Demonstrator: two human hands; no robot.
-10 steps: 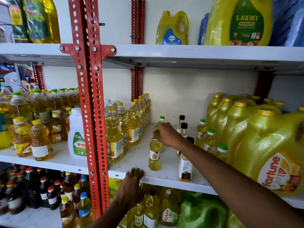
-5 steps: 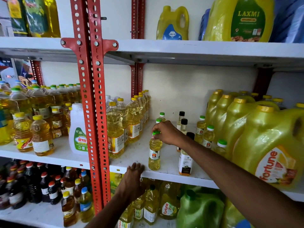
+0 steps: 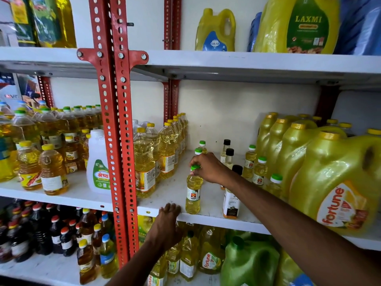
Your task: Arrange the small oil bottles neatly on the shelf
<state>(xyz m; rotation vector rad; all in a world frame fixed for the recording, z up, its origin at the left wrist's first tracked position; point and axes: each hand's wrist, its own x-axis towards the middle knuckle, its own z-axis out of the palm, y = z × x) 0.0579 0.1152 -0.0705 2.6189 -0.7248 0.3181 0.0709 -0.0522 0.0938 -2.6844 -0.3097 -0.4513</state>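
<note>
A small yellow oil bottle with a green cap [image 3: 193, 191] stands upright near the front edge of the white middle shelf [image 3: 165, 188]. My right hand [image 3: 208, 168] reaches in from the right and pinches its cap. Two more small green-capped bottles [image 3: 201, 147] stand in a line behind it. Three others [image 3: 260, 170] stand in a row to the right, beside the big jugs. Small black-capped bottles [image 3: 231, 195] stand between the two rows. My left hand [image 3: 166, 226] rests flat against the shelf's front edge, holding nothing.
Large yellow Fortune jugs [image 3: 338, 182] fill the right of the shelf. Tall yellow-capped oil bottles [image 3: 145, 162] stand to the left, by the red slotted upright [image 3: 117, 129]. A white jug [image 3: 99, 164] and more bottles sit further left. The shelves above and below are stocked.
My right hand has stayed on the green cap and the bottle has barely shifted. My left hand slid slightly up onto the shelf edge. The view has tilted a little.
</note>
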